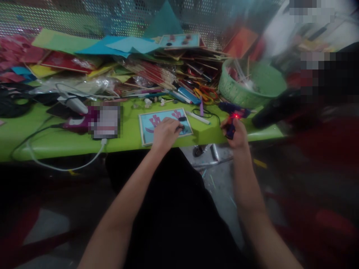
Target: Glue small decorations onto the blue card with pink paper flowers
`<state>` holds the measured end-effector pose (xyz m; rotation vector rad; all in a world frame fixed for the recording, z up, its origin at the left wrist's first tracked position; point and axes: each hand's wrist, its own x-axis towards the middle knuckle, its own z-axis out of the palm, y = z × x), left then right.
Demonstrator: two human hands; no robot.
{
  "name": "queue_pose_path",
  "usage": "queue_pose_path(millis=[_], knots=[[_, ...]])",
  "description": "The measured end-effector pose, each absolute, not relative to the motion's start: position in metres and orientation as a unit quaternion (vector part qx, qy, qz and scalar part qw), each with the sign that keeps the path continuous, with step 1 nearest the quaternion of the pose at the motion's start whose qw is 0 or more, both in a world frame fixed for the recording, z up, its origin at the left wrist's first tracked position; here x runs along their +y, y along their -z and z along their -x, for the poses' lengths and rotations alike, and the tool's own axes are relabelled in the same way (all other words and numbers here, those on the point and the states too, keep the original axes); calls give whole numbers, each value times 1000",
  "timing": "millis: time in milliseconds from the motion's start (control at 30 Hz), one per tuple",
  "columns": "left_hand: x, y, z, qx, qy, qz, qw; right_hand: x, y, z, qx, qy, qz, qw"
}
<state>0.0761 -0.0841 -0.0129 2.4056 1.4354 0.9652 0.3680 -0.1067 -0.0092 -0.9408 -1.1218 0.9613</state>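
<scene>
A light-blue picture panel (148, 137) with a pale border and pink shapes lies on the green table near its front edge. Over its middle is my left hand (166, 135), fingers closed in a pinch on a small dark piece (179, 128) that looks like a pebble. Another dark piece (183, 119) shows on the panel just above my fingertips. To the right, my right hand (238, 133) is wrapped round the handle of a dark blue glue gun (234, 109). A red light glows on the gun, and its nozzle points right.
A green basket (246, 91) stands behind the glue gun. Scissors (206, 94), pens (182, 93), sticks and coloured paper (112, 45) pile up along the back. A phone (106, 121) with a white cable lies left. Someone in dark clothing (336, 80) is at right.
</scene>
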Motion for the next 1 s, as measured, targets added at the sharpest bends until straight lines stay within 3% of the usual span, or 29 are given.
queue_pose_path(millis=[500, 800, 1000], knots=[[-84, 18, -76, 474, -336, -811, 73, -107, 8, -368, -484, -415, 439, 633], [-86, 8, -70, 504, -441, -740, 60, -105, 11, -371, -483, -423, 431, 634], [-87, -1, -71, 497, -375, -780, 66, -107, 8, -369, -477, -427, 432, 635]])
